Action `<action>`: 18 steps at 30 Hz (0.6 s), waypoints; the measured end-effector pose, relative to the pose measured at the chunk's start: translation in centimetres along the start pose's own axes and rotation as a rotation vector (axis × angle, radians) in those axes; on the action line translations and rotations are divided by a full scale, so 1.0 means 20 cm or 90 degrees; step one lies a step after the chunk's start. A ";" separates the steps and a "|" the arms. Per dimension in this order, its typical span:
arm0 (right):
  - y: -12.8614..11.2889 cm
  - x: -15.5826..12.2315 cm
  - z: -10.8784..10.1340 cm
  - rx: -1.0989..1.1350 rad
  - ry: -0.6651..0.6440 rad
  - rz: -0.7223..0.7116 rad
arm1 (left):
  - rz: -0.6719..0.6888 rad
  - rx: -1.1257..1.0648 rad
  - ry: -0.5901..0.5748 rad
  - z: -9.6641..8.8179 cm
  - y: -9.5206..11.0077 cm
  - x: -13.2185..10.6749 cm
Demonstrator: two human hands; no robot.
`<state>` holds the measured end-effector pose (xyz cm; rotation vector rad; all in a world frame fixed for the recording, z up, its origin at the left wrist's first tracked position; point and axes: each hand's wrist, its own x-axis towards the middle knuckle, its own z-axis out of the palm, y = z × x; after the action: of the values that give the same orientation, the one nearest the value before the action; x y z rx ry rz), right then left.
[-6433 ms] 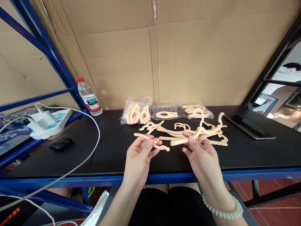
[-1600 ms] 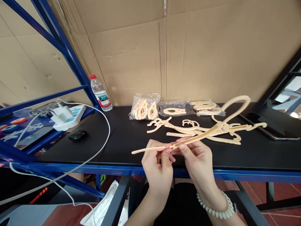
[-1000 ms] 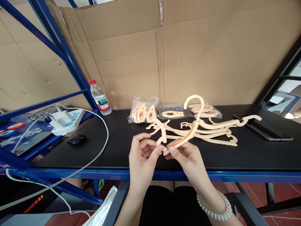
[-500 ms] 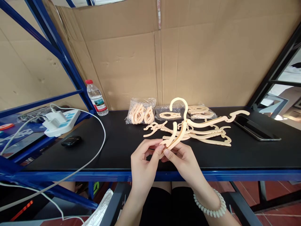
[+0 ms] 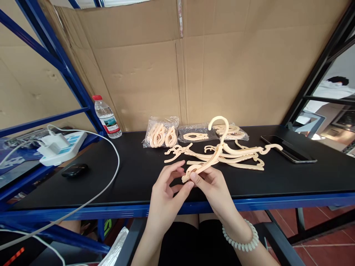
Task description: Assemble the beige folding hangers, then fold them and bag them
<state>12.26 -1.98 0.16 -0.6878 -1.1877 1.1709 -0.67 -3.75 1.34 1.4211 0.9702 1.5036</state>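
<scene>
Both my hands meet over the near part of the black table. My right hand pinches the left arm end of a cream plastic hanger, whose hook stands up and whose other arm reaches right. My left hand has its thumb and fingertips closed on the small end piece folded against that same arm tip. Behind the hanger lies a pile of loose cream hanger parts, and one loose hooked piece lies to its left.
Three clear bags of cream parts sit along the cardboard wall. A water bottle stands at the back left. A power strip with a charger, a white cable and a small black case lie left. A tablet lies right.
The end piece in my left hand went from sticking straight out left to folding up and in against the hanger arm. The hanger has come lower and nearer the pile.
</scene>
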 end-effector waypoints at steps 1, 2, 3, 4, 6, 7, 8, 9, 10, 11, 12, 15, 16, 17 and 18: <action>0.00 0.00 0.00 0.002 0.005 -0.001 | -0.011 -0.018 0.013 0.01 -0.01 0.00; 0.00 0.00 0.00 0.010 0.004 0.006 | -0.019 -0.030 0.021 0.02 -0.02 0.00; -0.01 0.01 0.00 0.020 -0.005 0.021 | -0.020 -0.037 0.031 0.02 -0.02 0.00; -0.02 0.01 -0.01 0.028 -0.017 0.039 | -0.019 -0.041 0.045 0.03 -0.03 0.00; -0.04 0.00 -0.03 0.026 -0.028 0.065 | -0.012 -0.051 0.085 0.03 -0.04 0.00; -0.06 -0.01 -0.06 0.021 -0.017 0.066 | -0.008 -0.064 0.106 0.03 -0.04 0.00; -0.07 -0.03 -0.08 0.020 0.003 0.060 | -0.005 -0.081 0.124 0.02 -0.04 0.00; -0.09 -0.05 -0.11 0.026 0.029 0.052 | -0.004 -0.099 0.137 0.01 -0.05 0.00; -0.10 -0.07 -0.14 0.039 0.056 0.043 | -0.008 -0.116 0.143 0.00 -0.05 0.00; -0.12 -0.10 -0.17 0.056 0.081 0.040 | -0.014 -0.130 0.146 -0.01 -0.05 0.00; -0.13 -0.12 -0.20 0.076 0.103 0.040 | -0.020 -0.141 0.149 -0.03 -0.04 0.00; -0.15 -0.19 -0.26 0.122 0.183 0.046 | -0.037 -0.164 0.159 -0.07 -0.03 -0.01; -0.16 -0.20 -0.27 0.132 0.216 0.042 | -0.042 -0.169 0.163 -0.08 -0.03 -0.01; -0.16 -0.21 -0.28 0.138 0.251 0.034 | -0.048 -0.172 0.169 -0.09 -0.03 -0.01; -0.16 -0.22 -0.29 0.142 0.286 0.021 | -0.053 -0.173 0.174 -0.10 -0.03 -0.01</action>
<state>18.93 -6.11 -0.14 -0.7528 -0.6612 1.0825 -2.56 -3.71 0.69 0.9898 0.9312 1.7238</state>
